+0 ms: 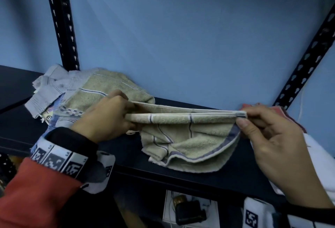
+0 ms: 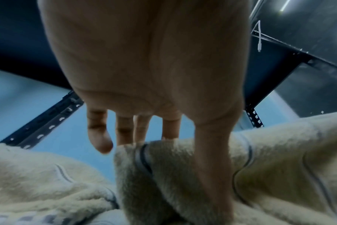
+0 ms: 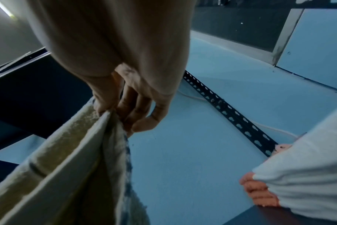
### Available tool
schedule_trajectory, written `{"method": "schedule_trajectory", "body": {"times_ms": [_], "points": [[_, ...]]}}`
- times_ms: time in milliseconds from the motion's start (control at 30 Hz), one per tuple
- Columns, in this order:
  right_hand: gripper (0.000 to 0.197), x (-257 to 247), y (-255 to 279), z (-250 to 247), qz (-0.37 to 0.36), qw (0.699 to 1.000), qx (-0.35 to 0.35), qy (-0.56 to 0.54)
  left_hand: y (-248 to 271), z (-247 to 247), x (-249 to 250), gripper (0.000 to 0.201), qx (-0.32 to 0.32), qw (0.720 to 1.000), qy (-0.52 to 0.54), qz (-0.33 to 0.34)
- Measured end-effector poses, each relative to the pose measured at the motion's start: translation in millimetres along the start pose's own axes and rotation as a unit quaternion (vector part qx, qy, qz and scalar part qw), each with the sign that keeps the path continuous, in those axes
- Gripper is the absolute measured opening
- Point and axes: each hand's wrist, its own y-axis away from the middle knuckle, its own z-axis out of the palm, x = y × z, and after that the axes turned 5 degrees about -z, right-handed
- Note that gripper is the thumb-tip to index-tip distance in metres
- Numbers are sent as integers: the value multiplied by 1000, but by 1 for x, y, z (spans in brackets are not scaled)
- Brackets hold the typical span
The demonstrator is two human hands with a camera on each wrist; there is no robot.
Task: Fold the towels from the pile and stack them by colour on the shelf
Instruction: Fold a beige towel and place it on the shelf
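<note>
Head view looks down at the shelf point(image 1: 199, 171); both wrist views look closely along the fingers point(image 2: 98, 137), sharing the towel point(image 1: 183, 142).

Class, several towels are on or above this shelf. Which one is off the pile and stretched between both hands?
The beige towel with blue stripes, pinched at its ends by the left hand and right hand. The other beige towel lies loose in the pile.

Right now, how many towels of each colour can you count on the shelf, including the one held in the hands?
Beige towel: 2, one held, one in the pile
Pale blue-grey towel: 1
Pink towel: 1
White towel: 1
Total: 5 that I can tell apart
</note>
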Motion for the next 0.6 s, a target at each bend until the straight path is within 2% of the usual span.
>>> {"method": "schedule_trajectory", "body": {"times_ms": [67,100,167,267,400,500,600], "points": [[11,-1,0,3,-3,1000,3,17,7,-2,13,56,-5,1000,17,17],[10,-2,0,5,-9,1000,1,29,11,-2,22,55,5,998,42,38],[10,-5,0,10,-23,998,-18,55,23,-5,49,48,41,985,126,110],[17,-13,3,25,-35,996,-56,60,39,1,95,31,59,944,240,219],[22,-18,3,29,-37,997,-71,17,40,17,112,16,81,919,320,217],[19,-20,1,25,-30,998,-60,6,31,29,94,15,85,932,245,254],[14,-21,-1,20,-30,999,-28,4,14,35,71,31,79,962,85,245]]}}
